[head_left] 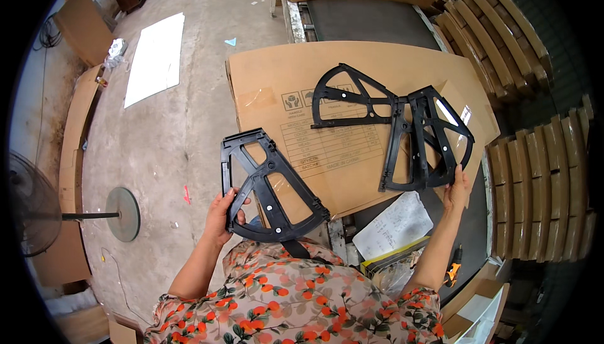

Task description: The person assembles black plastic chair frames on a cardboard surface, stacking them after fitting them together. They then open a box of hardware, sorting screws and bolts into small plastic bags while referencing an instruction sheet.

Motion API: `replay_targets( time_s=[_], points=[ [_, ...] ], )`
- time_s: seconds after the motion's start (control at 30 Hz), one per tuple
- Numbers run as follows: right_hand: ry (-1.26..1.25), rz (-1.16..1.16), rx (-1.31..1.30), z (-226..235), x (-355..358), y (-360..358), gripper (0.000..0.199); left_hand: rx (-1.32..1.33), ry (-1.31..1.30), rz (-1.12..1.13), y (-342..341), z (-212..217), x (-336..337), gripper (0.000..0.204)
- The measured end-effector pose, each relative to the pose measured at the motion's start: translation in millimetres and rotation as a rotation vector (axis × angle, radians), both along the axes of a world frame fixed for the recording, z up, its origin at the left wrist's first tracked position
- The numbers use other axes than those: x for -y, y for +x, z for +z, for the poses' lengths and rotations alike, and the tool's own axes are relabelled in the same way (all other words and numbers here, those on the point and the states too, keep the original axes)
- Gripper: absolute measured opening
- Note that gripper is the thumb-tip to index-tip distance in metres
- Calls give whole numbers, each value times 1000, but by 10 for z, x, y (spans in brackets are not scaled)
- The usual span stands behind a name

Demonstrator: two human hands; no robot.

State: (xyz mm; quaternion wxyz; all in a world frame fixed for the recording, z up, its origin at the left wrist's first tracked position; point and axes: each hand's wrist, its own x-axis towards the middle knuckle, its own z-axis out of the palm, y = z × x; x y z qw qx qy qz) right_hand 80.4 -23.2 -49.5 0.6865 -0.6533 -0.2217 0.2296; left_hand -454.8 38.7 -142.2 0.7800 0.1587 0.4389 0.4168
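My left hand [220, 215] grips a black fan-shaped plastic frame [269, 218] by its lower left edge, holding it in front of my body, left of the cartons. My right hand [457, 188] closes on the lower right corner of a second black fan-shaped frame [446, 150], which stands over the cardboard and overlaps other black frame parts behind it. Farther left on the board, a third black frame [343, 95] touches that group. How many pieces overlap at the right is hard to make out. Beneath them lie brown flattened cartons [270, 73] with printed marks.
A creased white sheet [399, 224] and an orange-and-black power tool [453, 273] lie near my right forearm. Stacked cardboard packages [547, 187] line the right side. Beyond the cartons runs a dark conveyor belt [371, 23]. A fan with a round base [123, 214] is at left.
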Motion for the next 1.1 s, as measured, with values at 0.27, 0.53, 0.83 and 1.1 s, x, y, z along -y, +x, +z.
replay_targets(
  time_s=[0.27, 0.53, 0.83, 1.1],
  points=[
    [-445, -475, 1157, -45, -82, -278, 36, -14, -18, 6, -39, 31, -8, 24],
    [-251, 670, 1480, -148, -1379, -1627, 31, -33, -27, -20, 8, 80, -42, 26],
    [-368, 926, 1750, -360, -2252, -1935, 20, -7, -40, 17, 1, 54, 29, 25],
    [168, 957, 1620, 166, -1384, -2571, 28, 5, 11, -53, -45, 12, -39, 32]
  ],
)
